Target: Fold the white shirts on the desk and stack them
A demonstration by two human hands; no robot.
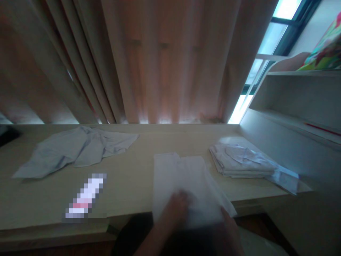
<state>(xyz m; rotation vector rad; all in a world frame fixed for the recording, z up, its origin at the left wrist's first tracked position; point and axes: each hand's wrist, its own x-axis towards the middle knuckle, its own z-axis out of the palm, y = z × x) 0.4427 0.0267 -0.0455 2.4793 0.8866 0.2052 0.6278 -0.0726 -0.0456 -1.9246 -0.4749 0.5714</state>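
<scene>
My left hand (176, 208) lies flat on the folded white cloth (183, 185) at the pale wooden desk's (133, 185) near edge, right hand (230, 227) pinching its corner — I'd judge an uneven tug slides it off.

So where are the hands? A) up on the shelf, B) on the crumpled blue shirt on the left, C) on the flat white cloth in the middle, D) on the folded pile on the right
C: both the left hand and the right hand rest on the near edge of the flat white cloth, apart from the other clothes.
</scene>
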